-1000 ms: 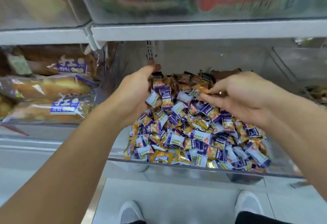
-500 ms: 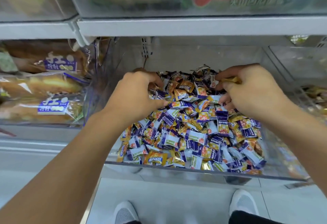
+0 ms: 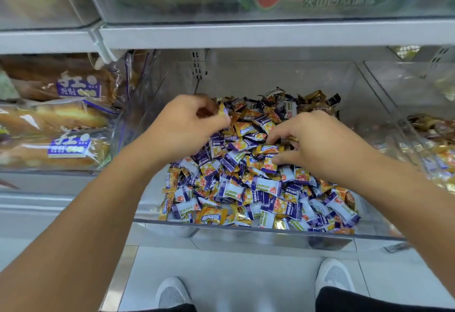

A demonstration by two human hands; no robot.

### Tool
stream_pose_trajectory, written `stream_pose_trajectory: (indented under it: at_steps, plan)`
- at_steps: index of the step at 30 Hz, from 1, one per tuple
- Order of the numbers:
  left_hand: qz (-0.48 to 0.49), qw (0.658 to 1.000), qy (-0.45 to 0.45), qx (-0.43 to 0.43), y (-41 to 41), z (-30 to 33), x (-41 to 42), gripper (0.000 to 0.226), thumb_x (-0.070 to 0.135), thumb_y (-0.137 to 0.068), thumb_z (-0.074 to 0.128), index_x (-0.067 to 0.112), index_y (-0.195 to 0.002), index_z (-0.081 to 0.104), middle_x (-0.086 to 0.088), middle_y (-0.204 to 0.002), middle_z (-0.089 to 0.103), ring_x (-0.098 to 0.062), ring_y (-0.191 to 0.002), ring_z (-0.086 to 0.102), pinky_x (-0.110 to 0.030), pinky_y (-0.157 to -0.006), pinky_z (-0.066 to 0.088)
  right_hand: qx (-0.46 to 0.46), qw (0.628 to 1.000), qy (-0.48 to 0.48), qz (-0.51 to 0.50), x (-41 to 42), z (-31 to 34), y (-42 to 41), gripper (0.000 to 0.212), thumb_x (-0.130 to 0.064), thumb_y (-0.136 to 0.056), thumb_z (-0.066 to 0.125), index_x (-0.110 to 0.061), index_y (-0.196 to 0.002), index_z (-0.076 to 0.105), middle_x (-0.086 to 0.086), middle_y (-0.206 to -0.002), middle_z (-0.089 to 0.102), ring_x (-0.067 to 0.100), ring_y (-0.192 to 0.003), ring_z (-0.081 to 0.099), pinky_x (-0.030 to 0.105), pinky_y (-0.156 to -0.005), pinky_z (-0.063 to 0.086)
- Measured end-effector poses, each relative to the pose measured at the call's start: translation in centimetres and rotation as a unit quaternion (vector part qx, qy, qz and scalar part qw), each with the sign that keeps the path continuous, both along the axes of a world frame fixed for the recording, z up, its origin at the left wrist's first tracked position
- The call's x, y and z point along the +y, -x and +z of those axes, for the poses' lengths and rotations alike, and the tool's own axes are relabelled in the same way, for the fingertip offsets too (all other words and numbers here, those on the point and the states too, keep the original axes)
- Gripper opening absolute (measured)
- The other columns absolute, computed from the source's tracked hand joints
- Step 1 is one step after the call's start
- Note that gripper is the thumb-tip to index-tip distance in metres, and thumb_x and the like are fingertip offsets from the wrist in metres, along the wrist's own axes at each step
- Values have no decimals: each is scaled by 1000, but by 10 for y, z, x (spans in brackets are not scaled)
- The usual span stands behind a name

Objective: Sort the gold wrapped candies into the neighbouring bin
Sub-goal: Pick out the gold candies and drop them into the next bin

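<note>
Picking is under way: both hands dig in the candies (image 3: 248, 183) heaped mid-frame in the clear bin (image 3: 246, 231). The left hand (image 3: 183, 128) seemingly pinches a wrapper; the right hand (image 3: 317, 143) curls round gold ones. Next they go to the neighbouring bin (image 3: 413, 124) at right.

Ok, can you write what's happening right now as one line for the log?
stage: picking candies | left hand: pinching a wrapper | right hand: fingers curled in the candy pile | clear bin: mixed gold, purple, white wrappers | neighbouring bin: right

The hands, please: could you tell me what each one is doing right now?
Left hand: fingers curled, pinching a candy.
Right hand: fingers curled into the candy pile, seemingly pinching a gold one.
</note>
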State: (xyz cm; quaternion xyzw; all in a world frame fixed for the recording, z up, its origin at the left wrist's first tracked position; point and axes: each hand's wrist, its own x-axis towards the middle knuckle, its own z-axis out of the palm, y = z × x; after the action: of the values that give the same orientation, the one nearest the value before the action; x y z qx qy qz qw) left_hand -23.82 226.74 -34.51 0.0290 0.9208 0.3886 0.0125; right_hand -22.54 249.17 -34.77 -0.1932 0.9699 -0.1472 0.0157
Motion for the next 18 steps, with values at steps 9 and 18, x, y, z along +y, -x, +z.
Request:
stream_pose_trajectory:
  at_steps: [9,18]
  plan:
    - [52,937,-276,-206,-8,4,4,22,9,-89,34,6,-87,56,-11,-66,56,-23,-52,51,-27,-42,44,30,998,-56,-11,-3,-3,7,36,-42,-102,49,-15,-83,66,1,-69,61,16,-65,61,33,-65,51]
    - [5,985,141,98,8,-22,17,49,60,-80,71,15,-67,55,2,-60,59,-12,-57,55,-29,-55,43,-390,491,745,-226,-5,25,-2,19,-13,-97,50,3,-94,58,28,-106,69,33,-83,74,28,-48,57]
